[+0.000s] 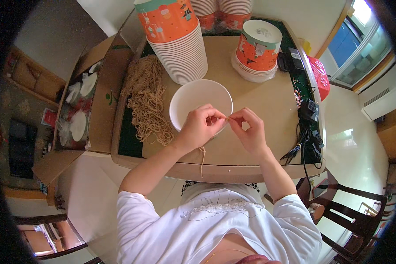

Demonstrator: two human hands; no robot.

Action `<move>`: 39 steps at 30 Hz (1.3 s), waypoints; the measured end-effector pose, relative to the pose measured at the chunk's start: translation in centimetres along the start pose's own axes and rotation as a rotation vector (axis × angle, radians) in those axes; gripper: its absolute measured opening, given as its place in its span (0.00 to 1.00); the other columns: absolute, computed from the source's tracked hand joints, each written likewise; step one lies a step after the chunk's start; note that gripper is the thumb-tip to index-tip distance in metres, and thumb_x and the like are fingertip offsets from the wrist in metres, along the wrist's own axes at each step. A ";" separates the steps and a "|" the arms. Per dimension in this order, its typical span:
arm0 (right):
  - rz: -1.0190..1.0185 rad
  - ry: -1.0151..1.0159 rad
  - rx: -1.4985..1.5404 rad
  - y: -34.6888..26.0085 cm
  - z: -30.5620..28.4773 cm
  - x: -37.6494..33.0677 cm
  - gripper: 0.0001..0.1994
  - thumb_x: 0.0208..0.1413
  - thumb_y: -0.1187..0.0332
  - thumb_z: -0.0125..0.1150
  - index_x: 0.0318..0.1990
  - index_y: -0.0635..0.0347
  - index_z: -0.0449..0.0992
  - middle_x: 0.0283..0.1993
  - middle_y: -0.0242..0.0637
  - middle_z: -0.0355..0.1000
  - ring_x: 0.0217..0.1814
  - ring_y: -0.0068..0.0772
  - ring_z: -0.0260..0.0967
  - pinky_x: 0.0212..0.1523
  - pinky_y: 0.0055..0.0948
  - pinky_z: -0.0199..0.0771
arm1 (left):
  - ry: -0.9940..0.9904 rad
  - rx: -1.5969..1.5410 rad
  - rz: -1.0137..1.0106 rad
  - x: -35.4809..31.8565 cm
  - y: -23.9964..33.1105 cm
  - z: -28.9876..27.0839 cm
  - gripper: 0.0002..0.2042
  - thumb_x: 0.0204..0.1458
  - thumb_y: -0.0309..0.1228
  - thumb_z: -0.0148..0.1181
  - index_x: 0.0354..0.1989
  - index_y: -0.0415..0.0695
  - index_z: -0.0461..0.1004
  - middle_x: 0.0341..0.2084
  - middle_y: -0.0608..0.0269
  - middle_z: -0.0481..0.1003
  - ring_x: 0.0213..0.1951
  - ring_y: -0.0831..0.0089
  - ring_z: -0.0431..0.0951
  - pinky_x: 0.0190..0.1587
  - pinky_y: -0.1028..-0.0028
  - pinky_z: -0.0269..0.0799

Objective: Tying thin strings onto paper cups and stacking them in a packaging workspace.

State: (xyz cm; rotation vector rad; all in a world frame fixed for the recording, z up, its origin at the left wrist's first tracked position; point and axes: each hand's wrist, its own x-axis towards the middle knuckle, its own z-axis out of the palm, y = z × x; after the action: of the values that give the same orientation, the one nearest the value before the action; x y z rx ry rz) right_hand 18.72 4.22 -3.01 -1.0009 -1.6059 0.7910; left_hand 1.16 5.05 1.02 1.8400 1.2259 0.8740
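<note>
My left hand and my right hand meet fingertip to fingertip over the near right rim of a white paper tub. Both are closed in a pinch on a thin tan twine, of which only a speck shows between the fingertips. A loose length of the twine hangs below my left wrist, past the table's front edge. Left of the tub lies a tangled heap of the same tan twine. Behind the tub stands a tall nested stack of orange and green paper tubs.
A shorter upside-down stack of printed tubs stands at the back right, its lower part in clear plastic. Black cables and adapters line the table's right side. An open cardboard box holding white lids adjoins the left side. A dark chair stands at right.
</note>
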 end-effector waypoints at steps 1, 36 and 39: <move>0.000 0.000 0.000 0.0 0.0 0.0 0.04 0.48 0.79 0.62 0.32 0.65 0.75 0.28 0.35 0.69 0.26 0.24 0.64 0.28 0.23 0.66 | -0.004 -0.010 -0.007 0.1 -0.1 0.0 0.04 0.50 0.25 0.61 0.31 0.38 0.78 0.23 0.68 0.71 0.24 0.84 0.68 0.28 0.81 0.64; 0.026 -0.082 -0.027 -0.6 0.3 0.5 0.06 0.49 0.74 0.64 0.35 0.59 0.75 0.34 0.31 0.68 0.22 0.18 0.60 0.23 0.20 0.63 | -0.052 -0.398 -0.096 0.6 -1.5 0.1 0.03 0.52 0.25 0.55 0.29 0.39 0.71 0.19 0.71 0.70 0.21 0.89 0.66 0.20 0.84 0.58; -0.004 -0.070 -0.036 -0.4 0.5 0.6 0.06 0.49 0.75 0.64 0.34 0.59 0.75 0.33 0.32 0.68 0.22 0.20 0.61 0.23 0.21 0.63 | -0.176 -0.655 -0.340 0.7 -1.1 -0.8 0.04 0.53 0.27 0.55 0.28 0.41 0.71 0.19 0.72 0.69 0.19 0.89 0.63 0.19 0.85 0.56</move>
State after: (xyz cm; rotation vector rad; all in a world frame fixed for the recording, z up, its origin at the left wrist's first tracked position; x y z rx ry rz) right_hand 18.12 4.54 -2.50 -1.0044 -1.6867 0.8049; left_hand 0.25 6.10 0.56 1.1208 0.9511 0.7797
